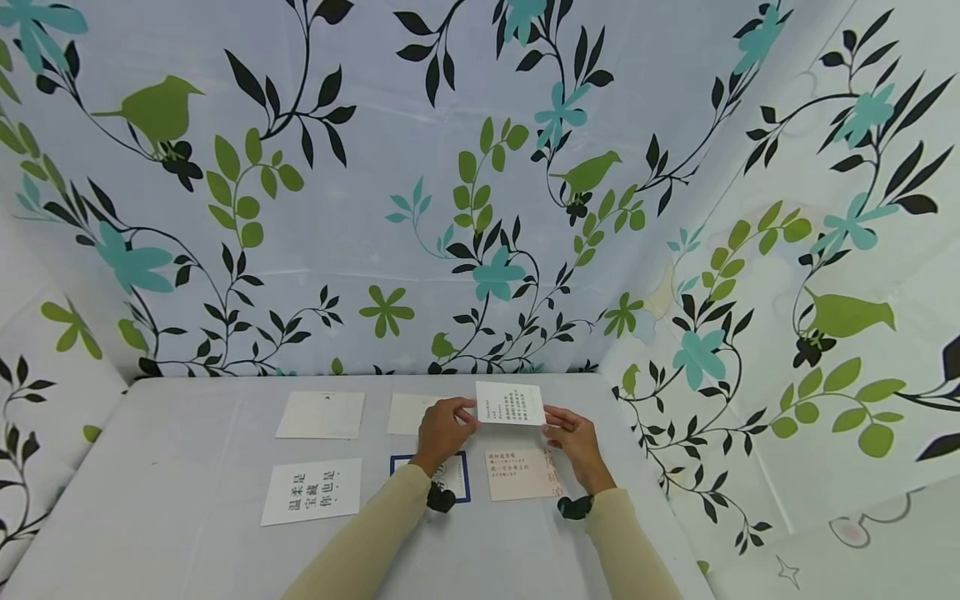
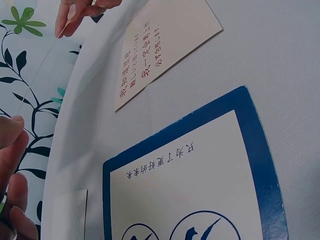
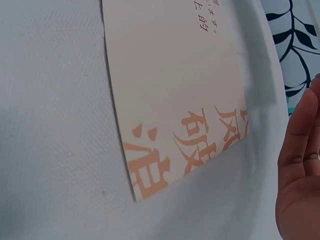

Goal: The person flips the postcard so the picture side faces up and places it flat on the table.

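Observation:
Both hands hold up a white card [image 1: 510,403] with dark printed text, near the back right of the table. My left hand [image 1: 444,429] pinches its left edge; my right hand [image 1: 576,442] pinches its right edge. In the left wrist view the card shows edge-on as a thin line between the fingertips. Below the right hand lies a pinkish card [image 1: 521,475] with red writing and large orange characters [image 3: 192,137]. A blue-bordered card [image 2: 187,150] lies under the left forearm, which partly covers it in the head view.
At the left lies a white card [image 1: 312,492] with large dark characters. Behind it is a cream card [image 1: 321,415] with a tiny mark. Another pale card [image 1: 408,412] lies partly behind the left hand. A leaf-patterned curtain [image 1: 337,208] rises behind the white table [image 1: 150,500].

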The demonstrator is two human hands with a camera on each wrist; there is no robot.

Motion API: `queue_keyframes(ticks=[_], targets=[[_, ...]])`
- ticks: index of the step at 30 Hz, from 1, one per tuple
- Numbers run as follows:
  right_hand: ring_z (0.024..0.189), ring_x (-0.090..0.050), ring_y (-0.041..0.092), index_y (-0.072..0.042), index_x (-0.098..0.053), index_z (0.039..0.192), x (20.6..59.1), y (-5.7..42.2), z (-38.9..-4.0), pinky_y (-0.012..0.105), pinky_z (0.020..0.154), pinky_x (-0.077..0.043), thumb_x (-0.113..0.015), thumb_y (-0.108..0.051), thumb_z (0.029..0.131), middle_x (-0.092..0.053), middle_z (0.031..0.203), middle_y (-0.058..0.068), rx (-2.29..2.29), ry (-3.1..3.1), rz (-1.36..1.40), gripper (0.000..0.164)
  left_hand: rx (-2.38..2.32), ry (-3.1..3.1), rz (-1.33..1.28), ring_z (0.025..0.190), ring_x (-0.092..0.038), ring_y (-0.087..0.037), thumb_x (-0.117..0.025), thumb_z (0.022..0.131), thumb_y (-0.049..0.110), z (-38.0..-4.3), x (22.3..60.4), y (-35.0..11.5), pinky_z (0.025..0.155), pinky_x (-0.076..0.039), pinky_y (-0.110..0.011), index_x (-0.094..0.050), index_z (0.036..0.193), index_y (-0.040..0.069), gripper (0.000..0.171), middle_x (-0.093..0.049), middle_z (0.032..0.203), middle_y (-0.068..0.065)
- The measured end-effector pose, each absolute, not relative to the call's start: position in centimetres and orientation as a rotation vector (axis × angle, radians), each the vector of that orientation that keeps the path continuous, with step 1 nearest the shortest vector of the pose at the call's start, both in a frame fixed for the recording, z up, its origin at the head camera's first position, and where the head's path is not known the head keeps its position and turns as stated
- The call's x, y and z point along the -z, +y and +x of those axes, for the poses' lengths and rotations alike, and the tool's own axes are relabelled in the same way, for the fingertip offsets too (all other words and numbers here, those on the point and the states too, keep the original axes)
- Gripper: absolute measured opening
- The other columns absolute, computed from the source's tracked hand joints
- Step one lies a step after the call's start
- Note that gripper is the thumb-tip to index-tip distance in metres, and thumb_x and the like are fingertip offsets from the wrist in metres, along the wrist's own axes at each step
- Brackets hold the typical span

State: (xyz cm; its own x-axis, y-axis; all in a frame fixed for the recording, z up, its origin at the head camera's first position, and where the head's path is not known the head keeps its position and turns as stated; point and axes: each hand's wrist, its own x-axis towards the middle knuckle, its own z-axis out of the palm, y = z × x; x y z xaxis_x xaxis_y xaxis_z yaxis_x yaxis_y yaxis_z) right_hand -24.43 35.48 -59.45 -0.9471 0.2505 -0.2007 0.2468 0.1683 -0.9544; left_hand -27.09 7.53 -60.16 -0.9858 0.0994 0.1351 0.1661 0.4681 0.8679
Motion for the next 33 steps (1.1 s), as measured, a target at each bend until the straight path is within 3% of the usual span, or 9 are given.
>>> queue_keyframes(ticks=[13, 20, 26, 33], targets=[[0.108, -0.075, 0.029, -0.013, -0.076, 0.128, 59.55, 35.45, -24.10, 0.032, 0.083, -0.060, -0.080, -0.012, 0.094, -0.080, 0.116, 0.006, -1.920, -2.412, -0.546, 0.034, 1.523, -2.637, -0.180, 0.072, -0.058, -0.010, -0.087, 0.088, 0.019, -26.79, 59.96, 7.58, 0.072, -0.047, -0.031, -0.079, 0.101, 0.020, 0.016, -0.074, 0.083, 0.007], [0.106, -0.076, 0.026, -0.013, -0.078, 0.121, 59.95, 35.41, -24.01, 0.038, 0.088, -0.061, -0.082, -0.012, 0.093, -0.081, 0.112, 0.005, -1.885, -2.417, -0.572, 0.028, 1.504, -2.639, -0.188, 0.073, -0.058, -0.010, -0.087, 0.087, 0.018, -26.82, 60.07, 7.60, 0.073, -0.048, -0.031, -0.081, 0.101, 0.019, 0.015, -0.074, 0.083, 0.007], [0.097, -0.076, 0.019, -0.012, -0.079, 0.118, 60.05, 35.27, -24.00, 0.035, 0.083, -0.060, -0.083, -0.011, 0.092, -0.082, 0.109, 0.004, -1.850, -2.404, -0.585, 0.026, 1.470, -2.660, -0.193, 0.077, -0.060, -0.011, -0.086, 0.088, 0.018, -26.81, 60.12, 7.66, 0.078, -0.050, -0.033, -0.082, 0.101, 0.019, 0.014, -0.076, 0.085, 0.006], [0.092, -0.073, 0.020, -0.013, -0.081, 0.118, 60.28, 35.36, -23.92, 0.031, 0.078, -0.058, -0.081, -0.014, 0.094, -0.082, 0.105, 0.004, -1.835, -2.420, -0.602, 0.024, 1.447, -2.689, -0.226, 0.078, -0.060, -0.011, -0.085, 0.089, 0.017, -26.59, 59.92, 7.56, 0.079, -0.051, -0.036, -0.082, 0.112, 0.017, 0.023, -0.074, 0.084, 0.005]])
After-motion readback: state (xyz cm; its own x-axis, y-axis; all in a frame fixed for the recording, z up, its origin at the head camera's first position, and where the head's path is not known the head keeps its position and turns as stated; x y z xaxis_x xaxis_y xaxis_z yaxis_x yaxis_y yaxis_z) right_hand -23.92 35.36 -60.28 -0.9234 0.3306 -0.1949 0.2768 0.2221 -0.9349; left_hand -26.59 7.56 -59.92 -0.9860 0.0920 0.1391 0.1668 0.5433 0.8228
